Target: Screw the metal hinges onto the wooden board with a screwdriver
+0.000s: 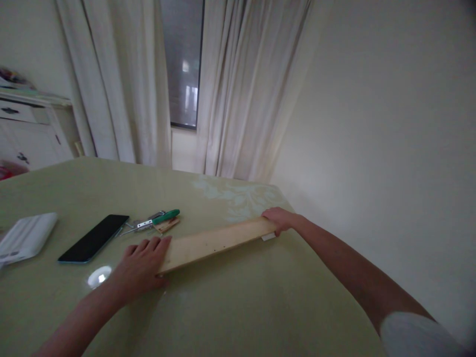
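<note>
A long pale wooden board (219, 241) spans the space between my two hands, tilted slightly up to the right. My left hand (143, 260) grips its near left end, fingers over the top and thumb below. At the far right end, my right hand (278, 219) is closed round the board. A small white piece (268, 237) shows under the board beside my right hand; what it belongs to I cannot tell. Small dark holes dot the front edge of the wood. Whether the board touches the table is unclear.
On the green table (238, 312), a black-screened phone (94, 239) lies left of my left hand. Behind it are a green-handled tool (165, 216) and a small wooden piece (166, 225). A white object (28, 237) sits far left. The wall (372, 124) borders the right side.
</note>
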Tool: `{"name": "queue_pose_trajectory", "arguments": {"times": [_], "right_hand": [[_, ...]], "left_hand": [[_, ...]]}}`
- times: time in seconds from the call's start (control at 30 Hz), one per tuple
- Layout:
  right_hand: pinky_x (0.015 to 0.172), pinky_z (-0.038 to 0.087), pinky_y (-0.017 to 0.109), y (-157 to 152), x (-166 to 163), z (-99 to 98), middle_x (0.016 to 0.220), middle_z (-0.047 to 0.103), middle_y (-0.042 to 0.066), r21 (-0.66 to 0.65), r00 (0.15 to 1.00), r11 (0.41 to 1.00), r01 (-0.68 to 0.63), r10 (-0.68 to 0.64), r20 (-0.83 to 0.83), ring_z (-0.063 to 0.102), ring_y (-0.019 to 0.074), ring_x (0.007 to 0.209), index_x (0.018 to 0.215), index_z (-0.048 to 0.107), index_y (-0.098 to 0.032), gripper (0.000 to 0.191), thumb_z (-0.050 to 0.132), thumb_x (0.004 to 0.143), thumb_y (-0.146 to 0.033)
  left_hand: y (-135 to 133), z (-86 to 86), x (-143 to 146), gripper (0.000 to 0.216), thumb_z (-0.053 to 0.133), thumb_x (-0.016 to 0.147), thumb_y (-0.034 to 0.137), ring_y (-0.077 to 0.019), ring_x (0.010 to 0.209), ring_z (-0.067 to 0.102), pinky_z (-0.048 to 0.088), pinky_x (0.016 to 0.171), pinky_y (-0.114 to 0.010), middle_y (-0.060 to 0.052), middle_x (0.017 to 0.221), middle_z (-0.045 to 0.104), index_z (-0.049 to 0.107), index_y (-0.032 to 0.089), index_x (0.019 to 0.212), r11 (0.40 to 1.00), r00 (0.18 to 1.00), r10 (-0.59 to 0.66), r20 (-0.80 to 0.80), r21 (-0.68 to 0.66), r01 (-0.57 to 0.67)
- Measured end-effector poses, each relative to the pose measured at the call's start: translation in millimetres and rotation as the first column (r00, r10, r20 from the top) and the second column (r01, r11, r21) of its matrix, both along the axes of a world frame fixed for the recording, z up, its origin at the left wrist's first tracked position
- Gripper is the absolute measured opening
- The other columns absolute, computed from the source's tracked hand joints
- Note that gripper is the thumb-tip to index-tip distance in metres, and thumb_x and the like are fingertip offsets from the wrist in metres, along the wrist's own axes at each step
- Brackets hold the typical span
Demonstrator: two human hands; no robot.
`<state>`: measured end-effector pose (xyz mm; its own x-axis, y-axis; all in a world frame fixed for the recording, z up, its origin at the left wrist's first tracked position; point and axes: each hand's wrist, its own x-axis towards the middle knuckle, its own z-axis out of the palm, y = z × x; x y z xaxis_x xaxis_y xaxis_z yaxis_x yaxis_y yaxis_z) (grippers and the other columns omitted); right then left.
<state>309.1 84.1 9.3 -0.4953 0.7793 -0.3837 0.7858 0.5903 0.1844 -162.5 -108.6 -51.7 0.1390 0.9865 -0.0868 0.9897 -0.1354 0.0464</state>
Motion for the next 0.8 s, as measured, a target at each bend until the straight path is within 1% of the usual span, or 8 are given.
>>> {"name": "queue_pose_trajectory", "arguments": {"times": [0.17,0.27,0.47,0.57,0.63,0.67,0.73,0.8], "right_hand": [[0.105,0.057,0.053,60.5,-84.2,-7.4,0.141,0.066,0.011,0.066,0.996,0.994,-0.084,0.085,-0.01,0.067,0.0285,0.124,0.136,0.066,-0.019,0.04,0.071,0.103,-0.041],[0.103,0.059,0.051,85.8,-123.1,-10.6,0.14,0.066,0.011,0.127,0.992,0.986,-0.107,0.113,-0.048,0.067,0.0275,0.122,0.136,0.066,-0.02,0.039,0.07,0.103,-0.04],[0.104,0.058,0.053,99.5,-145.1,-10.5,0.142,0.065,0.012,0.237,0.97,0.969,-0.072,0.123,-0.21,0.067,0.0283,0.124,0.137,0.065,-0.019,0.04,0.07,0.103,-0.04],[0.116,0.049,0.062,69.7,-134.7,-13.4,0.156,0.056,0.014,0.287,0.937,0.958,0.001,0.1,-0.336,0.058,0.0339,0.139,0.146,0.061,-0.021,0.049,0.072,0.102,-0.04],[0.126,0.037,0.063,28.8,-126.5,-23.0,0.166,0.048,0.017,0.319,0.901,0.947,0.044,0.1,-0.422,0.045,0.0369,0.153,0.155,0.055,-0.02,0.061,0.074,0.099,-0.032],[0.128,0.036,0.058,3.4,-123.7,-31.0,0.168,0.046,0.019,0.332,0.882,0.941,0.069,0.098,-0.462,0.042,0.0354,0.156,0.157,0.054,-0.02,0.064,0.075,0.097,-0.026],[0.125,0.041,0.056,-50.1,-122.9,-52.3,0.165,0.052,0.017,0.342,0.846,0.934,0.108,0.095,-0.525,0.049,0.0328,0.153,0.153,0.06,-0.021,0.059,0.073,0.095,-0.025],[0.12,0.048,0.051,-96.7,-129.0,-76.6,0.151,0.066,0.016,0.34,0.823,0.932,0.124,0.095,-0.561,0.062,0.0271,0.141,0.134,0.075,-0.018,0.039,0.064,0.098,-0.031]], "left_hand": [[9.1,4.1,-46.3,0.093,0.074,0.072,0.043,-0.0472,0.142,0.052,0.038,0.113,-0.058,-0.024,0.155,0.056,0.049,0.018,0.158,0.985,0.986,0.167,0.0,0.051,-0.167],[19.7,11.4,-58.5,0.096,0.075,0.069,0.045,-0.0477,0.139,0.053,0.039,0.111,-0.06,-0.023,0.153,0.058,0.048,0.02,0.157,0.973,0.974,0.228,-0.001,0.027,-0.228],[23.5,18.9,-57.5,0.104,0.078,0.07,0.044,-0.0449,0.142,0.051,0.037,0.114,-0.057,-0.024,0.156,0.055,0.041,0.018,0.163,0.962,0.962,0.271,-0.04,-0.026,-0.272],[22.0,17.7,-53.3,0.121,0.085,0.067,0.049,-0.0484,0.156,0.035,0.018,0.127,-0.065,-0.025,0.168,0.043,0.03,0.019,0.17,0.957,0.955,0.292,-0.049,0.015,-0.291],[23.5,17.0,-34.5,0.131,0.087,0.067,0.057,-0.049,0.164,0.018,-0.001,0.129,-0.069,-0.024,0.176,0.03,0.021,0.019,0.173,0.961,0.968,0.25,0.003,0.123,-0.248],[25.0,17.0,-16.9,0.13,0.084,0.071,0.063,-0.0476,0.165,0.014,-0.006,0.13,-0.069,-0.022,0.178,0.026,0.018,0.02,0.174,0.963,0.982,0.183,0.052,0.193,-0.19],[28.2,16.8,35.8,0.115,0.071,0.087,0.07,-0.042,0.167,0.015,-0.007,0.131,-0.066,-0.019,0.179,0.024,0.015,0.022,0.175,0.945,0.987,-0.054,0.15,0.328,0.002],[30.5,15.3,105.2,0.097,0.057,0.098,0.07,-0.0361,0.167,0.018,-0.004,0.134,-0.063,-0.015,0.179,0.027,0.018,0.025,0.175,0.871,0.919,-0.348,0.188,0.427,0.242]]}}
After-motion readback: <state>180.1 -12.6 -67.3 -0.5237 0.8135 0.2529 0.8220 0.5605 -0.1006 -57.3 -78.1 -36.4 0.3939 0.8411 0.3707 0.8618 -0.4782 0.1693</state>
